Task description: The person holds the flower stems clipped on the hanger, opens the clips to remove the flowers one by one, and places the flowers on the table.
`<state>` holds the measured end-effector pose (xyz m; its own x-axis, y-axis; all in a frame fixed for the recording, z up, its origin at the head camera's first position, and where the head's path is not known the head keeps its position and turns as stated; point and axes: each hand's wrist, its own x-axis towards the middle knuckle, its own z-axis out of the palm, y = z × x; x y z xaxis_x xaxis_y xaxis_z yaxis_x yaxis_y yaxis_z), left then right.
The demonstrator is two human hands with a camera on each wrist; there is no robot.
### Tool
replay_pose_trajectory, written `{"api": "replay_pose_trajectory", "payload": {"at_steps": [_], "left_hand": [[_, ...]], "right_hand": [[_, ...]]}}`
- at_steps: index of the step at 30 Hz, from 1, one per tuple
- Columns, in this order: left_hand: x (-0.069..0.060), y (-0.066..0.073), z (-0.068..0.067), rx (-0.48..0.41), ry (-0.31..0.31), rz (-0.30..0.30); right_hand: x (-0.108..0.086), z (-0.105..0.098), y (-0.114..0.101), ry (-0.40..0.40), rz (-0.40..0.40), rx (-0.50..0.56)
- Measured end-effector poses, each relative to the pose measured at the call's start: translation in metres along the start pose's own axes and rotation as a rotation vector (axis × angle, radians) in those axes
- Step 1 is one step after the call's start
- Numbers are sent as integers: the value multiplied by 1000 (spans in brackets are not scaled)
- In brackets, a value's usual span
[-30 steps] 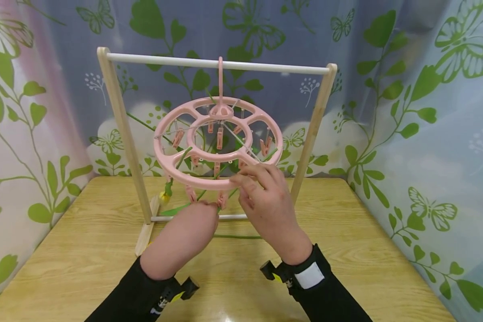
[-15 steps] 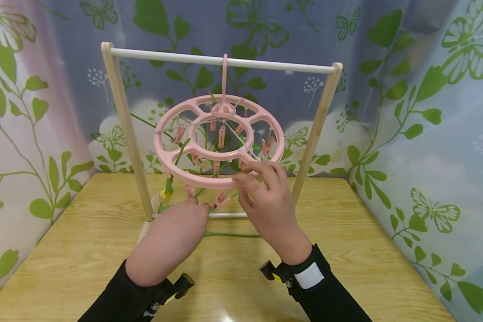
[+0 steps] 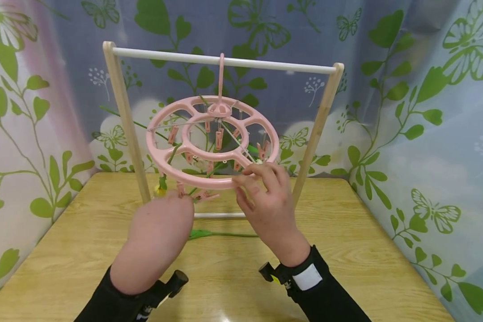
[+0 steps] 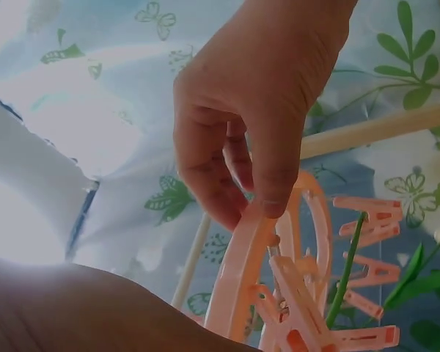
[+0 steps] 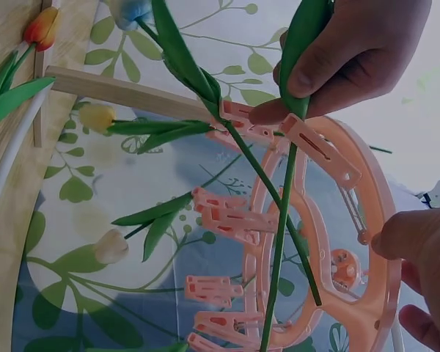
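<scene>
A round pink clip hanger (image 3: 203,181) hangs by its hook from a white rod. My right hand (image 3: 267,199) pinches the ring's near right side between thumb and fingers. Below the near rim, my left hand (image 3: 161,228) grips an artificial tulip (image 5: 306,55) by its green leaf and stem; the flower head is out of frame. Beside those fingers, a pink clip (image 5: 321,150) lies against the stem, tilted sideways. In the right wrist view a blue tulip (image 5: 128,11), a yellow tulip (image 5: 97,117) and a white tulip (image 5: 111,247) hang around the ring.
The rack's wooden posts (image 3: 322,107) stand either side of the hanger, with the white top rod (image 3: 177,56) between them. Several other clips (image 5: 213,290) dangle from the ring. A green stem (image 3: 233,235) lies on the wooden table (image 3: 346,250); an orange tulip (image 5: 42,29) shows by the base.
My left hand has moved left, and the near clip has swung left with it, from hanging down to nearly sideways. The hanger has shifted slightly left. My right hand stays on the ring.
</scene>
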<state>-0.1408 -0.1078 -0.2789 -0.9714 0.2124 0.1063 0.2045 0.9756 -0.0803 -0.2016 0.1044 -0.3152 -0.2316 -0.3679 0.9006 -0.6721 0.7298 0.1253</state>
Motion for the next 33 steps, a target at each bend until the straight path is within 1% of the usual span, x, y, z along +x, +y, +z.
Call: {"api": "replay_pose_trajectory", "payload": {"at_steps": [3,9,14,18,21,24,26,27,29,31,33], "left_hand": [[-1,2,-1,9,30,3],[-6,-1,-2,18,130,62],[-15,0,-7,-5,158,65],[-18,2,-8,-42,187,56],[-18,3,-7,-53,250,52],[-16,3,-6,-73,344,49],[-13,3,-6,-92,377,43],[-12,3,-6,-103,376,38],[-10,3,-7,-114,355,28],[-8,2,-8,-116,331,16],[-7,2,-9,-110,323,9]], "right_hand": [[0,0,0,20,14,10],[-2,-2,0,48,36,13],[-1,-2,-1,54,23,0],[-1,-2,-2,58,21,-10],[-1,-2,-2,59,24,-24],[-2,-2,-1,61,34,-37],[-3,-2,-1,64,43,-38],[-3,-2,0,66,47,-37],[-3,-1,0,70,52,-32],[-3,-1,1,77,54,-29],[-2,-1,3,84,52,-22]]}}
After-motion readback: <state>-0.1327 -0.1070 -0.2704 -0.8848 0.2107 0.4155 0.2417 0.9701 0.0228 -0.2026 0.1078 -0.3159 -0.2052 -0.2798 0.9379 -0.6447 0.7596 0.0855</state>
